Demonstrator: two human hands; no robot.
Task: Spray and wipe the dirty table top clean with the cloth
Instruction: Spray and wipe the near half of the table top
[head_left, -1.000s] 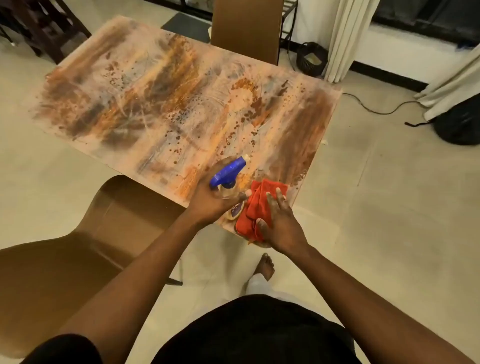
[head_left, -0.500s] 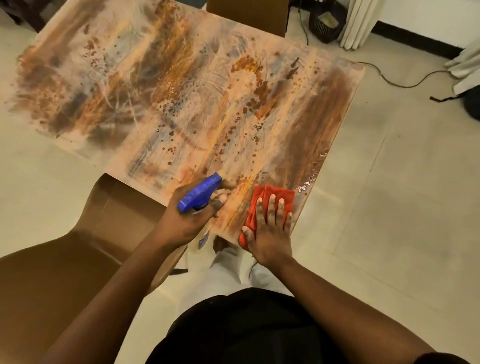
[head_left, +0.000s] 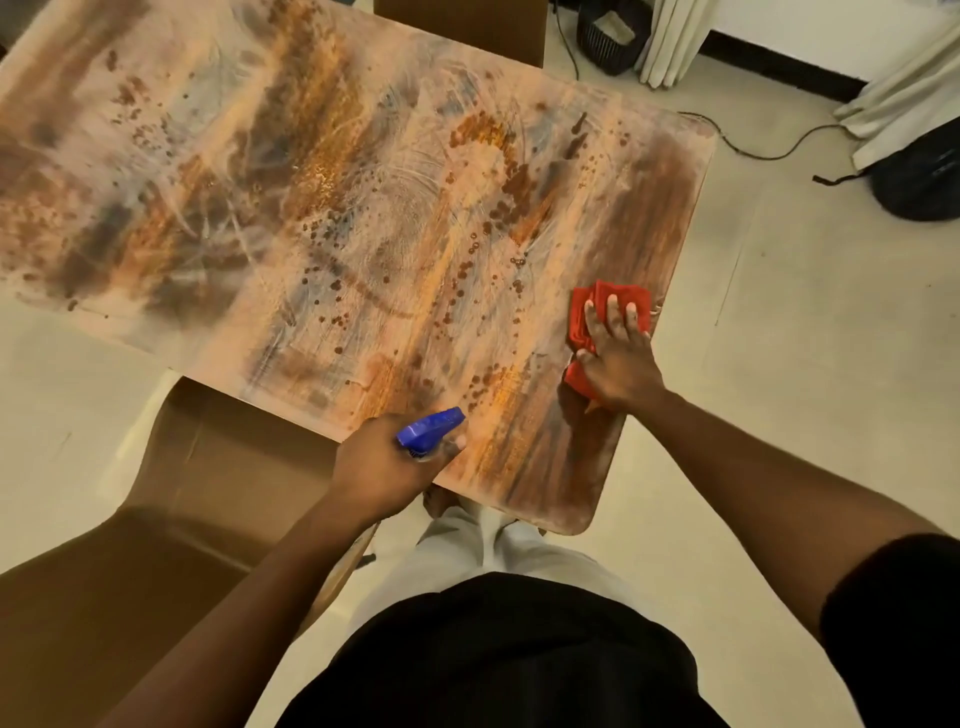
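The table top (head_left: 363, 208) is smeared with orange, brown and grey streaks and dark spots. My left hand (head_left: 382, 470) grips a spray bottle with a blue trigger head (head_left: 430, 429) over the table's near edge, nozzle pointing right. The bottle's body is hidden under my hand. My right hand (head_left: 615, 353) lies flat with fingers spread on a folded red cloth (head_left: 584, 314), pressing it on the table near the right edge.
A brown chair (head_left: 182, 493) stands at the near left against the table, another chair back (head_left: 462, 26) at the far side. On the floor at the right are a black basket (head_left: 608, 36), a cable (head_left: 753, 145), curtains and a dark round object (head_left: 924, 176).
My right hand has slid the red cloth away from the near corner, farther along the right edge. My left hand with the bottle stays at the near edge. The view has moved closer.
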